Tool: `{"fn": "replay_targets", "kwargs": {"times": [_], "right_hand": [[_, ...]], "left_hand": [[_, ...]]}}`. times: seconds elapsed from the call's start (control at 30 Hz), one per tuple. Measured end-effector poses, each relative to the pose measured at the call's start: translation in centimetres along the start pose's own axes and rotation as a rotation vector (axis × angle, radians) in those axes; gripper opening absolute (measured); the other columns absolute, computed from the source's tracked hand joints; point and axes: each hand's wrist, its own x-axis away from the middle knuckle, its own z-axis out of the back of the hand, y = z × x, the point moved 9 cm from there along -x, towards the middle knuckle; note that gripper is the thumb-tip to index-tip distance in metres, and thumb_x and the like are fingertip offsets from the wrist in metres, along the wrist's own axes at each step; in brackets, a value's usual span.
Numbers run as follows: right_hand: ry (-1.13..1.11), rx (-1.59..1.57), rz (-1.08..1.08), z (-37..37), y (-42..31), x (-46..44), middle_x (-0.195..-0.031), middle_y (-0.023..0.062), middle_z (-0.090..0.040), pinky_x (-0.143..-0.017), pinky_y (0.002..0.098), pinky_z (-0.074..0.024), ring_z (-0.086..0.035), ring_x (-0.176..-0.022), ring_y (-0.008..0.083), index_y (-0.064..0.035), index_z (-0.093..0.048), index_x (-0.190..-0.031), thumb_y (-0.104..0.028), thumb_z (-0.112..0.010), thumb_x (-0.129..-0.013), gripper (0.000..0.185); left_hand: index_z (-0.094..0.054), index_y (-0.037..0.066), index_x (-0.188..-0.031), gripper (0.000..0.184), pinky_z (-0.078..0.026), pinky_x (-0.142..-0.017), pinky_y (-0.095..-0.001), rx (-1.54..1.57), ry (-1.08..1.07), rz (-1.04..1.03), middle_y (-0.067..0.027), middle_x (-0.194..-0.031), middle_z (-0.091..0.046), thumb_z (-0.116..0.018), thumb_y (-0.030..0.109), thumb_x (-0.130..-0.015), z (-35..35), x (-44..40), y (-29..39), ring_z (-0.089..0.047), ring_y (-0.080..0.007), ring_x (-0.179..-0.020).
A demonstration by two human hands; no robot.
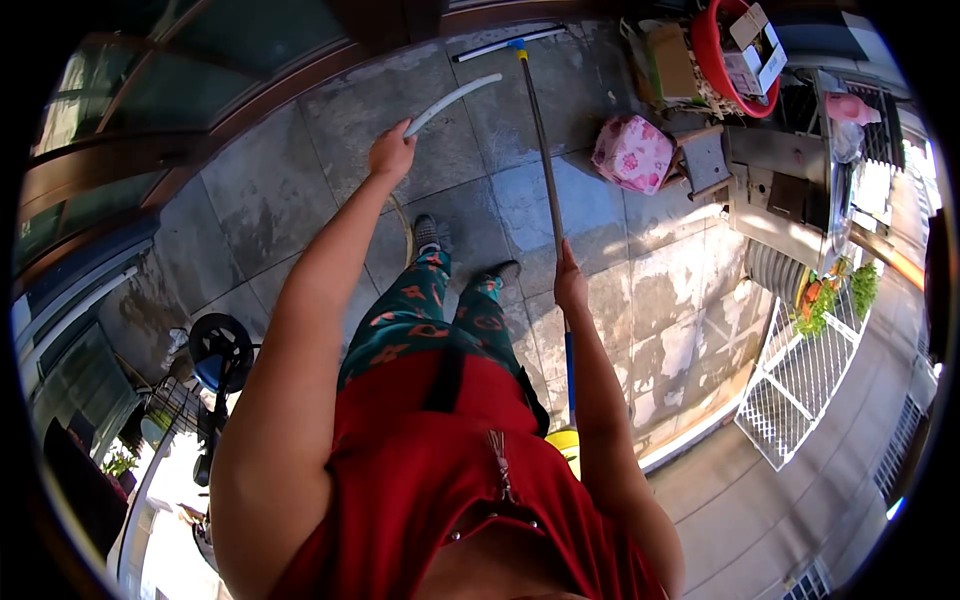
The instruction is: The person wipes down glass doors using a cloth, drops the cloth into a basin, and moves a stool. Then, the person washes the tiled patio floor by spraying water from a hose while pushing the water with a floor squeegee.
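My left hand [391,152] is closed around a pale hose [455,101] a little behind its open end, which points up and to the right over the floor. More of the hose trails down from that hand toward my feet. In my right hand [571,282] is the long pole of a floor squeegee [543,150]. The squeegee's blade, with a blue and yellow joint, lies across the tiles at the far side. The pole's blue lower part runs down past my right forearm. Grey floor tiles [350,110] look damp in patches.
A pink flowered stool or box [634,154] stands right of the pole, near a red tub [712,60] with cartons. A metal cabinet [775,190], a white lattice gate [808,370] and plants are at the right. A dark wheel [221,352] is at the left.
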Motion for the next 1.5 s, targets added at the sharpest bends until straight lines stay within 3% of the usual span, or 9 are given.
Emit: {"fn": "replay_targets", "kwargs": {"times": [0.17,0.27,0.4,0.5,0.57,0.67,0.7,1.17,1.5], "right_hand": [[-0.059,-0.128,0.042,-0.8,2.7,11.5,-0.088,0.0316,-0.062,-0.064,0.0576,-0.045,-0.059,-0.081,0.0513,-0.0234,-0.031,-0.147,-0.029,-0.039,-0.1,0.048],[-0.343,-0.259,-0.311,-1.1,5.6,21.0,-0.067,0.0198,-0.06,-0.047,0.0441,-0.0453,-0.058,-0.048,0.0275,-0.0246,-0.035,-0.147,-0.035,-0.041,-0.1,0.048],[-0.201,-0.176,-0.008,-0.4,7.5,22.0,-0.069,0.0169,-0.063,-0.054,0.0429,-0.0474,-0.061,-0.057,0.03,-0.0198,-0.038,-0.146,-0.034,-0.046,-0.098,0.05],[-0.224,-0.214,-0.1,-0.5,8.4,17.5,-0.049,-0.0021,-0.039,-0.034,0.0293,-0.0362,-0.039,-0.038,0.0091,-0.0299,-0.04,-0.145,-0.036,-0.05,-0.098,0.048],[-0.177,-0.193,0.012,-1.8,8.4,11.5,-0.05,-0.002,-0.04,-0.034,0.0291,-0.0363,-0.041,-0.039,0.0094,-0.0329,-0.039,-0.145,-0.034,-0.05,-0.098,0.048],[0.075,-0.052,0.391,0.6,1.6,3.9,-0.071,0.02,-0.066,-0.054,0.0458,-0.0493,-0.064,-0.062,0.0375,-0.0271,-0.041,-0.144,-0.031,-0.049,-0.098,0.046],[-0.119,0.089,0.125,2.5,-1.8,3.3,-0.089,0.0312,-0.064,-0.069,0.0528,-0.0484,-0.06,-0.083,0.0512,-0.0256,-0.039,-0.144,-0.03,-0.048,-0.098,0.048],[-0.176,0.446,0.215,7.7,-6.7,8.5,-0.076,0.0248,-0.065,-0.065,0.0543,-0.0482,-0.063,-0.075,0.0444,-0.0374,-0.033,-0.145,-0.033,-0.049,-0.096,0.051],[-0.123,0.359,0.195,8.6,-2.0,1.9,-0.094,0.0221,-0.066,-0.073,0.0524,-0.0487,-0.063,-0.088,0.0433,-0.0419,-0.042,-0.139,-0.039,-0.048,-0.096,0.043]], "left_hand": [[-0.056,0.021,-0.13,0.041,-0.051,-0.081,-0.0451,0.055,0.033,-0.037,-0.0146,-0.108,-0.067,-0.058,0.033,-0.091,-0.3,-0.1,2.5,-0.064,-0.0351,-0.096],[-0.058,0.018,-0.127,0.039,-0.051,-0.08,-0.0446,0.089,0.06,-0.006,-0.0156,-0.105,-0.067,-0.058,0.027,-0.089,1.2,1.1,3.4,-0.064,-0.035,-0.095],[-0.058,0.017,-0.126,0.038,-0.052,-0.078,-0.0448,0.119,0.123,0.037,-0.0159,-0.103,-0.068,-0.059,0.028,-0.089,1.9,1.1,1.1,-0.065,-0.0353,-0.092],[-0.058,0.016,-0.126,0.039,-0.052,-0.078,-0.0448,0.176,0.144,0.13,-0.0155,-0.103,-0.068,-0.059,0.029,-0.089,2.9,1.7,-1.3,-0.065,-0.035,-0.092],[-0.058,0.016,-0.126,0.039,-0.052,-0.079,-0.0447,0.215,0.182,0.164,-0.0151,-0.103,-0.068,-0.059,0.03,-0.089,3.0,1.5,-3.6,-0.065,-0.0345,-0.093],[-0.056,0.013,-0.129,0.043,-0.051,-0.078,-0.0433,0.182,0.207,0.228,-0.0153,-0.105,-0.068,-0.057,0.033,-0.09,4.0,1.9,-6.0,-0.066,-0.0334,-0.093],[-0.056,0.013,-0.129,0.044,-0.051,-0.079,-0.0432,0.191,0.204,0.253,-0.0152,-0.105,-0.068,-0.057,0.033,-0.09,4.4,2.1,-6.6,-0.065,-0.0334,-0.093],[-0.059,0.016,-0.125,0.042,-0.051,-0.081,-0.0444,0.124,0.205,0.244,-0.013,-0.107,-0.068,-0.06,0.036,-0.089,6.8,3.8,-7.8,-0.064,-0.0333,-0.097],[-0.059,0.016,-0.127,0.044,-0.051,-0.082,-0.0426,0.176,0.145,0.174,-0.0116,-0.106,-0.068,-0.059,0.038,-0.089,5.1,2.4,-5.6,-0.065,-0.0315,-0.096]]}}
